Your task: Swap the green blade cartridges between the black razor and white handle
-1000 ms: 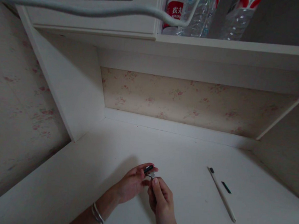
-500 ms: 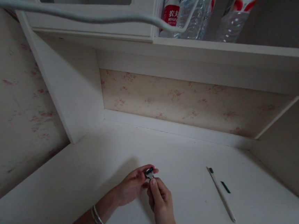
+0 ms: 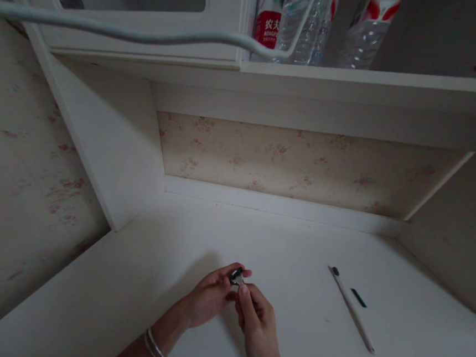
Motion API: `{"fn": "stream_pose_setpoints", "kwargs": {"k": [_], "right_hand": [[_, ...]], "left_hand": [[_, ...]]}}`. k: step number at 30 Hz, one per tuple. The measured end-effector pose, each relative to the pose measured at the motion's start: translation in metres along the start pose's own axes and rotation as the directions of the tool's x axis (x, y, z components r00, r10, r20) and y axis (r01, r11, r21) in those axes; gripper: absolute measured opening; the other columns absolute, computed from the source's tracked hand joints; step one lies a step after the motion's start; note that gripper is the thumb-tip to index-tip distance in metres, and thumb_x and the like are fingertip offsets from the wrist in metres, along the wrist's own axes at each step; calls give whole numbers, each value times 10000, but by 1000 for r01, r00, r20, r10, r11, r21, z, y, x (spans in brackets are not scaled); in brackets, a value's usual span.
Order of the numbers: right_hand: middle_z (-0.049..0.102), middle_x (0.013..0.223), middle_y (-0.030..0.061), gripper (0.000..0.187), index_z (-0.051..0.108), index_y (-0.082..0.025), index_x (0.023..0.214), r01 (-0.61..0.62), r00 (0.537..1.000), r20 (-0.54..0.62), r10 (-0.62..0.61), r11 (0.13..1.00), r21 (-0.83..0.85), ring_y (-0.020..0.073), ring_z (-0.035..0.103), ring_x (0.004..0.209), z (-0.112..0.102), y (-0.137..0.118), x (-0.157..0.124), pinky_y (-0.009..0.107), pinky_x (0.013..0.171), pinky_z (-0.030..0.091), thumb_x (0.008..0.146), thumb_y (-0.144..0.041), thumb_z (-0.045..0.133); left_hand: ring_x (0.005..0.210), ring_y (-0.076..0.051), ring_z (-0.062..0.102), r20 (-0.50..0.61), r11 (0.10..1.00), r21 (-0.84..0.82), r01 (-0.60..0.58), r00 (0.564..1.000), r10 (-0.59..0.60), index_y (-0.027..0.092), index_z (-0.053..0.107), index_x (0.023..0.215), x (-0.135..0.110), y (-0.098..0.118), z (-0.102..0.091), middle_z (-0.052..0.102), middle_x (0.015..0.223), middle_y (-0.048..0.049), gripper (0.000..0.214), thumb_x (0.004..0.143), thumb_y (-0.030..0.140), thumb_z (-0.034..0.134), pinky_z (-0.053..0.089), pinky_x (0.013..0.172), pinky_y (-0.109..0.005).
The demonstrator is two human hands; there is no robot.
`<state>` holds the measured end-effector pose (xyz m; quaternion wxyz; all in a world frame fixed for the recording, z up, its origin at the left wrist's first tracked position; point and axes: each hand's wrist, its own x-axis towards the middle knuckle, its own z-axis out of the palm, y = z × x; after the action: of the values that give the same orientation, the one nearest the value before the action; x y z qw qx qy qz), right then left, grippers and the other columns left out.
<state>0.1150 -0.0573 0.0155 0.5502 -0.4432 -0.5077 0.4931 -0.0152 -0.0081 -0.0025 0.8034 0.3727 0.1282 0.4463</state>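
Note:
Above the white desk, my two hands meet over a small black-and-silver object whose kind I cannot make out. Thumb and fingers of my left hand close around its dark part from the left and behind. My right hand pinches its silver lower end between thumb and bent forefinger. The fingers hide part of the object. A silver bracelet circles my left wrist.
To the right, a slim white pen-like stick lies slanted, a small dark piece at its far end. Beside it rests a short dark green strip. A pale bar crosses before a shelf holding bottles.
Both hands keep the same hold on the small object, with hardly any movement. The whole view has shifted slightly.

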Motion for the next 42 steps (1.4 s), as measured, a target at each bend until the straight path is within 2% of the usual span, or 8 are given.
{"fn": "stream_pose_setpoints", "kwargs": {"k": [6, 13, 19, 25, 33, 38, 42], "right_hand": [[418, 588, -22, 401, 629, -161, 757, 12, 1000, -9, -12, 1000, -20, 104, 337, 508, 0, 2, -1, 223, 449, 257, 894, -509, 485], [597, 701, 27, 349, 669, -171, 822, 115, 991, -50, -123, 984, -138, 163, 516, 649, 3, -4, -3, 234, 594, 391, 910, -451, 481], [634, 754, 36, 368, 688, -160, 892, 135, 990, -20, -140, 974, -182, 172, 563, 695, 0, -6, -3, 232, 651, 426, 919, -445, 457], [532, 599, 2, 420, 697, -158, 848, 79, 996, -36, -87, 981, -178, 158, 522, 607, 1, -8, -1, 219, 548, 395, 907, -497, 456], [492, 585, -4, 454, 690, -156, 829, 29, 999, -29, -33, 990, -139, 141, 452, 551, 1, -5, -1, 225, 483, 328, 897, -536, 451], [469, 594, -10, 434, 681, -152, 836, 21, 999, -23, -25, 986, -165, 130, 413, 549, -1, -4, 1, 233, 495, 300, 905, -516, 455], [433, 581, -22, 427, 665, -151, 813, 24, 999, 31, -19, 986, -164, 120, 382, 531, -5, -2, 2, 229, 482, 283, 902, -515, 462]], "left_hand": [[1025, -214, 555, -3, 1000, 8, -9, 1000, 9, 225, 639, 1139, 0, 2, 3, 592, 1231, -111, 405, 760, 342, 719, 401, 853, -325], [1001, -188, 557, -45, 1000, 13, -29, 999, 29, 223, 652, 1118, -2, 0, 9, 606, 1211, -99, 384, 762, 351, 715, 412, 850, -294], [1027, -193, 543, -38, 999, 13, -42, 998, 43, 228, 637, 1141, -1, -1, 4, 583, 1238, -94, 415, 752, 345, 725, 408, 878, -307], [1017, -189, 556, -8, 998, 12, -55, 998, 55, 222, 636, 1143, -1, 0, 1, 591, 1234, -102, 386, 776, 314, 709, 408, 873, -311], [1016, -202, 559, 18, 998, 38, -59, 998, 58, 203, 631, 1154, -1, 1, -1, 601, 1211, -110, 417, 764, 319, 721, 419, 878, -333], [1010, -207, 564, 43, 990, 108, -86, 996, 82, 216, 635, 1153, 0, 4, -3, 609, 1187, -105, 401, 777, 335, 706, 419, 897, -358], [1025, -220, 557, 63, 975, 199, -102, 994, 91, 224, 623, 1174, 0, 6, -6, 600, 1186, -110, 421, 780, 354, 696, 423, 900, -375]]}}
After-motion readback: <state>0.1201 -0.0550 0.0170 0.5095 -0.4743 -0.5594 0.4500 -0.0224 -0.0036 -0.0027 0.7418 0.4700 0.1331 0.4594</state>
